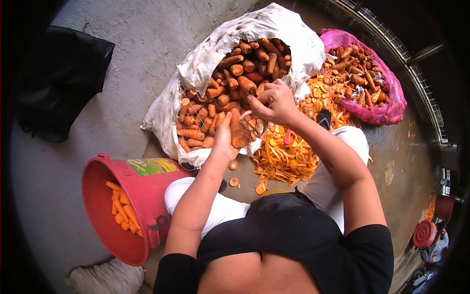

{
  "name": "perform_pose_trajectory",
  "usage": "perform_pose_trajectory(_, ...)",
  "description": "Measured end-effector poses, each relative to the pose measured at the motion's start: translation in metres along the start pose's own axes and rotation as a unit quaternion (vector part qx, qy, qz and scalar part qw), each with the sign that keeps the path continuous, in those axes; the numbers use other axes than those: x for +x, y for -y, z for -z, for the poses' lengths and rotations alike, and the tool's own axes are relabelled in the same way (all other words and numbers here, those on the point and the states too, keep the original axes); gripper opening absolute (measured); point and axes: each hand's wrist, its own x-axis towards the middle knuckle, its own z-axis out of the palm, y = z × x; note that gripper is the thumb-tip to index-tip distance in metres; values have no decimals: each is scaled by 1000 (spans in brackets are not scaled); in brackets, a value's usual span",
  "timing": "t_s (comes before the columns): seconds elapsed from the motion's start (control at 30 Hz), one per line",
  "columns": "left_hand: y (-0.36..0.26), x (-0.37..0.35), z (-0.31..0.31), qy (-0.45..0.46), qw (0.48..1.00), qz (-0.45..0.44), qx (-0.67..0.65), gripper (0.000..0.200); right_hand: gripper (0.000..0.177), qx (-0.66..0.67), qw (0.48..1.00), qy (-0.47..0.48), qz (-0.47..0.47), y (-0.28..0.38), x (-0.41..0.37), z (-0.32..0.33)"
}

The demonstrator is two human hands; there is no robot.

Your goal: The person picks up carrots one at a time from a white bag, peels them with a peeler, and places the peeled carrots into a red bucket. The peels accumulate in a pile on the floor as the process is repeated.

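Observation:
My left hand point(224, 139) is closed around a thick unpeeled carrot point(239, 130), held upright in front of the sack. Just to the right, my right hand point(276, 104) is closed on a pale, curved peeler point(246, 115), partly hidden by the fingers, close to the carrot's upper end. Behind both hands lies an open white woven sack point(196, 68) full of unpeeled carrots point(196, 133). Below my right hand a heap of orange peelings point(284, 159) spreads over the floor, with cut carrot ends among it.
At the left a red bucket point(161, 183) leans over, with peeled carrots point(125, 210) inside. A pink mesh sack point(387, 110) of carrots and scraps lies at the upper right. Dark cloth point(63, 78) is at the far left, a greyish sack point(107, 278) at the lower left.

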Motion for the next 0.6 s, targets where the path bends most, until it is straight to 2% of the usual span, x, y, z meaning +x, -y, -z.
perform_pose_trajectory(0.07, 1, -1, -4, -31, 998, 47, -2, 50, 36, 0, 999, -1, 40, 7, 3, 4)
perform_pose_trajectory(0.27, 10, 12, 14, -26, 998, 51, -2, 43, 37, -34, 992, 4, 121, 16, 3, 8)
perform_pose_trajectory(0.43, 9, -5, -9, -25, 999, 46, 0, 35, 37, -38, 991, 17, 128, 21, -1, 14)
perform_pose_trajectory(0.6, 15, -2, 1, 11, 998, 54, 13, 35, 38, -37, 991, 18, 128, 24, -6, 17)
